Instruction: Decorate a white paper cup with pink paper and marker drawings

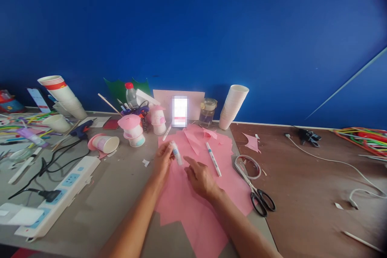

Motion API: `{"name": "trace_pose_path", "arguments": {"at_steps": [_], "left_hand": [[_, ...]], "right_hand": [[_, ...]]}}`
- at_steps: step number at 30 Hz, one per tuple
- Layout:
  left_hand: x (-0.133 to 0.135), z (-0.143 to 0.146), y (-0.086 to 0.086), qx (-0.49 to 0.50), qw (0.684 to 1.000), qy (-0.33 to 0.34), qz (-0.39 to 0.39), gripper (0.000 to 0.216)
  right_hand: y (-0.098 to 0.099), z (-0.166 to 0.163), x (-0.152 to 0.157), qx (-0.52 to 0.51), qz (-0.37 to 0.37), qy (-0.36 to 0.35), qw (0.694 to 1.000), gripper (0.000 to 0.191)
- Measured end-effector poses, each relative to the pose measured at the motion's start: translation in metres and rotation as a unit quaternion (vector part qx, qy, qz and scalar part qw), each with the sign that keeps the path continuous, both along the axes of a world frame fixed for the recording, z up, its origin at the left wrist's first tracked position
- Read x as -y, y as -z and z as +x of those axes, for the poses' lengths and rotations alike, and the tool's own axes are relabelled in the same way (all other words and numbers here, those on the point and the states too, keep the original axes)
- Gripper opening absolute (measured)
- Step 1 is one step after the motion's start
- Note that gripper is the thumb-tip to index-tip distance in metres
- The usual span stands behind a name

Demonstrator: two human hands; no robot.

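My left hand [163, 160] grips a small translucent tube [177, 155] with a blue-marked label, thumb and fingers closed round its upper part. The tube tilts over pink paper [208, 217]. Just right of its lower end is my right hand [202, 177], index finger stretched out and the other fingers partly curled; I see nothing held in it. A white marker pen [213, 159] lies on the paper beyond that hand. Scissors [256, 191] with black handles rest at the paper's right edge, beside a roll of clear tape [252, 167].
Behind the paper stand a lit phone [180, 111], a glass jar [208, 111] and stacked paper cups [234, 107]. Pink-covered cups [132, 129] stand left of the paper. A power strip [65, 191] with black cables lies at the left. A white cable [329, 160] crosses the brown table.
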State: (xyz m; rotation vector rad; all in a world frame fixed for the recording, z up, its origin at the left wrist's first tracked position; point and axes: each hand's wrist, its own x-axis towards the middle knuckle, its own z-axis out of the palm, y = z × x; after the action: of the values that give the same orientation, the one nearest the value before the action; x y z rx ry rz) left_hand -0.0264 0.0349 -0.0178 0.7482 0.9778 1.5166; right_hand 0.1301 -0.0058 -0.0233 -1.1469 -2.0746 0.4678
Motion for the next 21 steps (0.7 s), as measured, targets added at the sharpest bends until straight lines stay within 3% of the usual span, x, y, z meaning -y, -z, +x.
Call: {"name": "trace_pose_path", "arguments": {"at_steps": [3,8,12,15,18,21], "left_hand": [[-0.006,-0.007,0.012,-0.157,0.983,-0.075,0.050,0.042],[-0.010,-0.008,0.030,-0.281,0.951,-0.091,0.095,0.035],[-0.007,-0.008,0.028,-0.323,0.936,-0.090,0.110,0.028],[-0.005,-0.008,0.024,-0.362,0.918,-0.108,0.119,0.023],[-0.006,-0.007,0.026,-0.399,0.899,-0.123,0.134,0.022],[-0.008,-0.007,0.030,-0.433,0.879,-0.130,0.152,0.026]], "right_hand": [[0.002,0.002,-0.003,-0.014,0.023,0.047,0.999,0.030],[0.010,0.003,-0.006,0.033,0.077,0.110,0.990,0.026],[0.010,0.006,-0.009,0.109,0.064,0.156,0.980,0.020],[0.006,0.009,-0.013,0.162,0.008,0.176,0.971,0.017],[0.008,0.010,-0.019,0.159,-0.036,0.192,0.968,0.026],[0.015,0.011,-0.025,0.062,0.016,0.215,0.975,0.041]]}}
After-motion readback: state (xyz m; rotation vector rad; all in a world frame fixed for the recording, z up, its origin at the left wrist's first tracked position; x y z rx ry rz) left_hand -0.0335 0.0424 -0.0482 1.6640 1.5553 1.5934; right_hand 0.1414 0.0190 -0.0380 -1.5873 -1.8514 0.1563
